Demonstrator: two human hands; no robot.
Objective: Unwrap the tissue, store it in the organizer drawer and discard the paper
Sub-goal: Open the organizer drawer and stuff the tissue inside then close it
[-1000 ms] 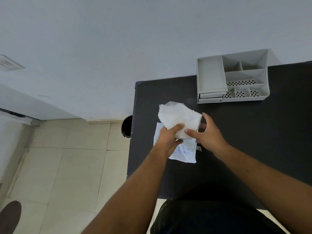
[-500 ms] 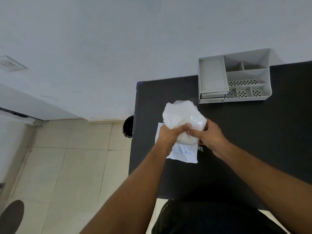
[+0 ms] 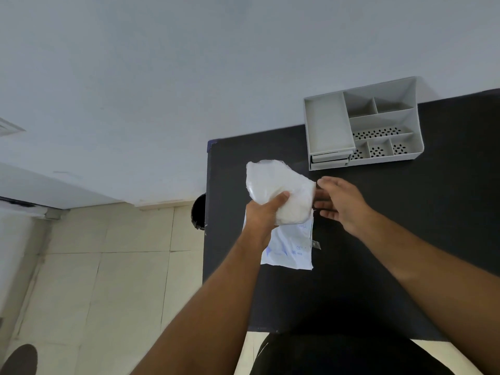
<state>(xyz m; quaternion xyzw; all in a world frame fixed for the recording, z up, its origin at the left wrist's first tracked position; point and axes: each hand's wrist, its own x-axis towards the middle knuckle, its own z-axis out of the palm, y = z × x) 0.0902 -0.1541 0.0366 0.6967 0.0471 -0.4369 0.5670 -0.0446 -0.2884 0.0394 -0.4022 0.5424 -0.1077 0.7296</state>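
Two bare hands work above a black bench (image 3: 405, 226). The left hand (image 3: 263, 215) is clamped on the tissue (image 3: 278, 188) — a crumpled white wad held up off the bench, thumb pressed across its lower front, the bulk of it rising above and to the right of the knuckles. The right hand (image 3: 341, 201) sits just to the right of the wad with fingers spread apart and nothing in it; its fingertips are close to the tissue's right edge, though whether they touch it cannot be told.

Directly below the left hand, flat on the bench, lies the paper (image 3: 290, 247), a white wrapper with faint blue print, partly covered by the wrist and the tissue. A small grey scrap (image 3: 316, 244) lies just beside the paper's right edge, under the right forearm's line.

Beyond the right hand, further up the bench by the wall (image 3: 189, 77), stands the grey organizer (image 3: 362, 125). Nothing lies between the hand and it but bare bench. Its tall left bay, the divided compartments at the top right and the perforated trays below them all look empty. The drawer (image 3: 328, 158) at its lower left front faces the hands — it looks pushed in or nearly so, its contents hidden.

Left of the left hand, past the bench edge, a dark round object (image 3: 198, 212) sits on the tiled floor (image 3: 94, 280), half hidden by the bench.
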